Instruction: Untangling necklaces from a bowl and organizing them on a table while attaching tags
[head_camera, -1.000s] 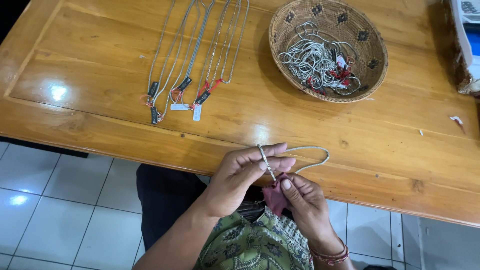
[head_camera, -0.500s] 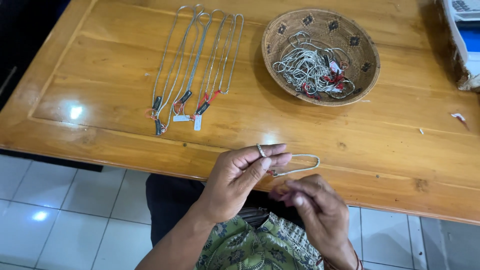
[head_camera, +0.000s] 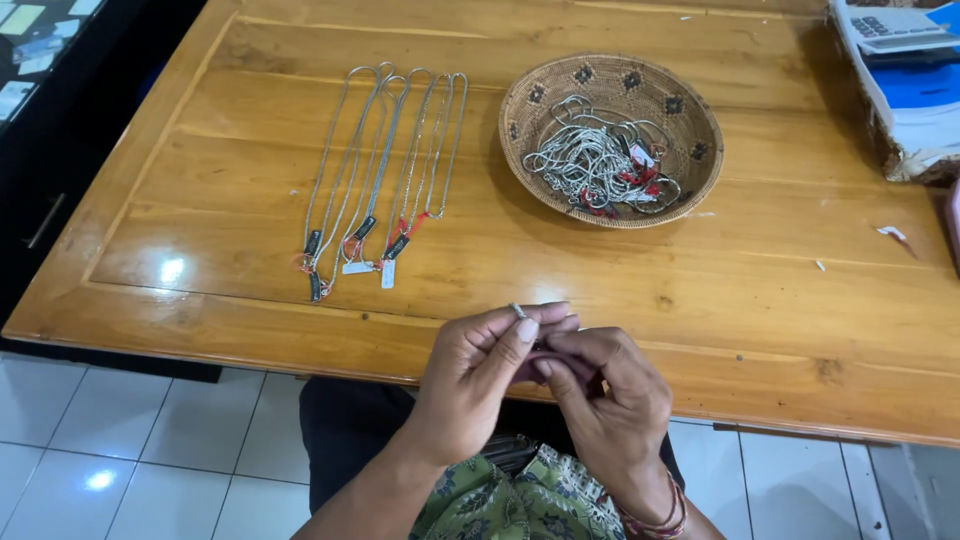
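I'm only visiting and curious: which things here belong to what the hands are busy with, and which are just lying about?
In use:
- left hand and right hand, pinching a small piece together at the table edge
- silver chains laid straight in a row
- round woven basket holding a tangle of silver chains

Lying about:
- grey calculator on a blue-and-white stack
- scraps of paper
- wooden table

Even, bright indoor light fills the frame from above. A white glare spot sits on the glossy wooden table (head_camera: 700, 290) at lower left, and another on the floor tiles (head_camera: 100, 480). The woven basket (head_camera: 700, 150) casts a soft shadow leftward. The upper left corner stays dark. Focus is sharp; straight edges bow slightly.
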